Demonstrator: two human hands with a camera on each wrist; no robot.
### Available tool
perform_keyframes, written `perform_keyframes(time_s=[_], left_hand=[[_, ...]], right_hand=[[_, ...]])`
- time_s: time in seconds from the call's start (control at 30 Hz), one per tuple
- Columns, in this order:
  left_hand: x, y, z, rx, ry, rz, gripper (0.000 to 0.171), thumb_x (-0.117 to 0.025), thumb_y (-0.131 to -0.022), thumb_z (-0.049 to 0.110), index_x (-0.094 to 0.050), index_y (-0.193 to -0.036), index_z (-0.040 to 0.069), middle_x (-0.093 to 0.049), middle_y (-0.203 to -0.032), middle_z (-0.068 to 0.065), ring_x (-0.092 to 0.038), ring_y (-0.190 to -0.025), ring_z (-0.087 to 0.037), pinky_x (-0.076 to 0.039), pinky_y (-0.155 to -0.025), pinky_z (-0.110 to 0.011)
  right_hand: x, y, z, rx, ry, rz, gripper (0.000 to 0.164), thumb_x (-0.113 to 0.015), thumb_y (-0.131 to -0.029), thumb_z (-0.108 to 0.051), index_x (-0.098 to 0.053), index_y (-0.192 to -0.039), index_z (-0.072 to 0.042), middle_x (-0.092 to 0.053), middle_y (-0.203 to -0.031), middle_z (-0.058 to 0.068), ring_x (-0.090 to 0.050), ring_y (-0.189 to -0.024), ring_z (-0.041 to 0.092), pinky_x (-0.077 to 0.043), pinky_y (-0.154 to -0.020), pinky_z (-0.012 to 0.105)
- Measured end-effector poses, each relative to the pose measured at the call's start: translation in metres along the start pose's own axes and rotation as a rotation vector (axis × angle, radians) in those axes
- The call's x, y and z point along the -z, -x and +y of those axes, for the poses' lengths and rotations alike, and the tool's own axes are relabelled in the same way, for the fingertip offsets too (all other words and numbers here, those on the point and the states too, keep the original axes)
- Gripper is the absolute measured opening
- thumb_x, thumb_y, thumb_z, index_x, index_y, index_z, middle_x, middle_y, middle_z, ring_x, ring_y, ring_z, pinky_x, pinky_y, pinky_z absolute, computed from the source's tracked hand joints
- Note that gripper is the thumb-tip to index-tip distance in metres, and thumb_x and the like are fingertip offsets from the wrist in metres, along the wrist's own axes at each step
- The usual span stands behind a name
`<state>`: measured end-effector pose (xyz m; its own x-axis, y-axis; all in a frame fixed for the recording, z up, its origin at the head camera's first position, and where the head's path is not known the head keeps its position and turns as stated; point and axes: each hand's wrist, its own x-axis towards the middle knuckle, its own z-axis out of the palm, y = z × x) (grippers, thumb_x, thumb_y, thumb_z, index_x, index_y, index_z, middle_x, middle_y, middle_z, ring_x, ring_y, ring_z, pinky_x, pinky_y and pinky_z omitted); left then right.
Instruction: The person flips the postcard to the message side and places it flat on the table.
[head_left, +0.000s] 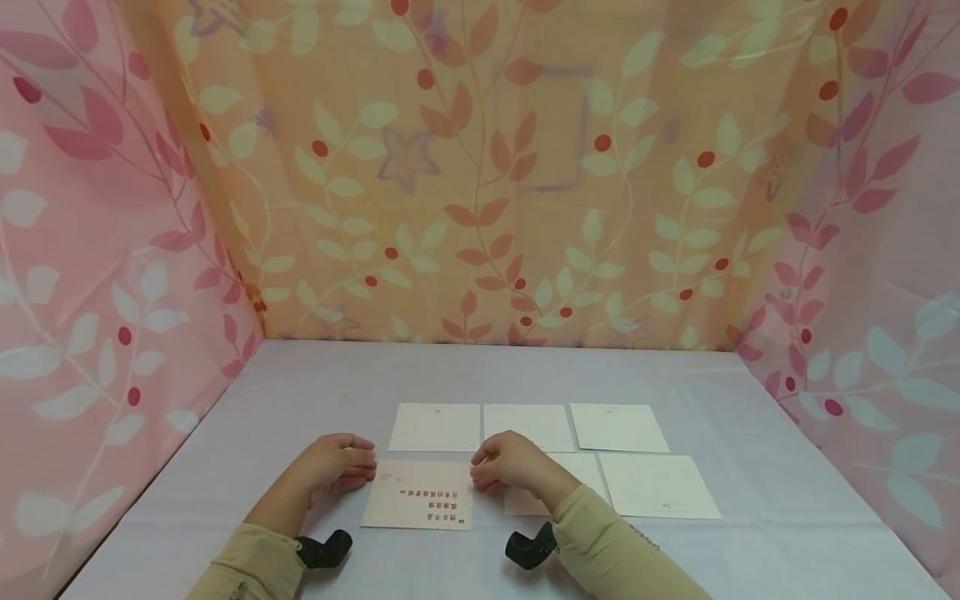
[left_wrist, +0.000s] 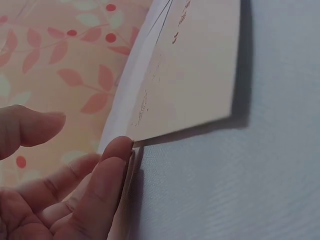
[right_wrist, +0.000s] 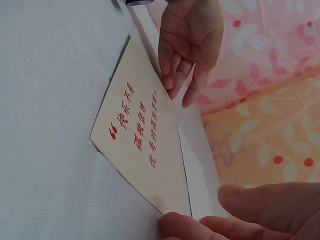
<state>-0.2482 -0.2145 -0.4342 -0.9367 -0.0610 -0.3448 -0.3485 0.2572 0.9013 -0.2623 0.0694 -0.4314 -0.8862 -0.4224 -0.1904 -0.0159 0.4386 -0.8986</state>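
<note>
A pale pink card (head_left: 417,495) with red printed characters lies flat on the white table in the head view. My left hand (head_left: 341,463) is at its left edge, and in the left wrist view the fingers (left_wrist: 107,182) touch the card's corner while the thumb stays apart. At the opposite edge is my right hand (head_left: 517,468). Its fingertips (right_wrist: 177,224) touch the card's edge in the right wrist view, with the thumb raised away from them. Neither hand pinches the card.
Behind the printed card runs a row of 3 whitish cards, left (head_left: 435,427), middle (head_left: 529,423) and right (head_left: 618,427). Two more lie to its right: one (head_left: 581,471) partly under my right forearm, another (head_left: 660,486) farther right. Floral cloth (head_left: 480,208) surrounds the table (head_left: 315,379).
</note>
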Motion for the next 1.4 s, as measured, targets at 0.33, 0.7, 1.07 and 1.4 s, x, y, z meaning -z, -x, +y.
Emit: perform_keyframes(time_s=[0.33, 0.7, 1.07, 1.4], left_hand=[[-0.0006, -0.0033, -0.0031, -0.048, 0.040, 0.000, 0.031, -0.062, -0.083, 0.005, -0.059, -0.111, -0.006, -0.067, -0.091, -0.010, -0.063, -0.077, -0.018, -0.053, -0.070, -0.031], [-0.0040, -0.0017, -0.0052, -0.039, 0.002, -0.015, 0.023, -0.063, -0.080, -0.002, -0.063, -0.103, -0.006, -0.066, -0.090, -0.010, -0.061, -0.072, -0.017, -0.054, -0.066, -0.030], [-0.0027, -0.0031, -0.0063, -0.019, -0.018, 0.003, 0.023, -0.063, -0.081, -0.001, -0.064, -0.103, -0.003, -0.066, -0.087, -0.007, -0.061, -0.071, -0.017, -0.053, -0.065, -0.029], [-0.0031, 0.0001, -0.0028, -0.024, 0.001, 0.001, 0.025, -0.063, -0.081, -0.001, -0.063, -0.106, -0.003, -0.065, -0.087, -0.008, -0.060, -0.070, -0.017, -0.053, -0.064, -0.030]], right_hand=[[-0.0001, 0.0004, -0.0003, -0.009, 0.022, 0.007, 0.012, -0.068, -0.080, -0.007, -0.064, -0.089, 0.001, -0.067, -0.074, 0.008, -0.065, -0.067, 0.018, -0.055, -0.060, 0.031], [-0.0005, 0.0003, -0.0008, -0.005, 0.026, 0.011, 0.013, -0.069, -0.079, -0.006, -0.065, -0.089, 0.001, -0.066, -0.072, 0.007, -0.064, -0.066, 0.018, -0.055, -0.060, 0.032], [0.0044, 0.0007, 0.0007, 0.005, 0.057, 0.016, 0.006, -0.068, -0.078, -0.006, -0.064, -0.081, -0.003, -0.065, -0.072, 0.006, -0.064, -0.065, 0.019, -0.054, -0.059, 0.032], [0.0047, 0.0004, 0.0007, 0.000, 0.039, 0.014, 0.016, -0.068, -0.079, -0.006, -0.061, -0.092, 0.001, -0.065, -0.072, 0.008, -0.065, -0.065, 0.020, -0.055, -0.059, 0.032]])
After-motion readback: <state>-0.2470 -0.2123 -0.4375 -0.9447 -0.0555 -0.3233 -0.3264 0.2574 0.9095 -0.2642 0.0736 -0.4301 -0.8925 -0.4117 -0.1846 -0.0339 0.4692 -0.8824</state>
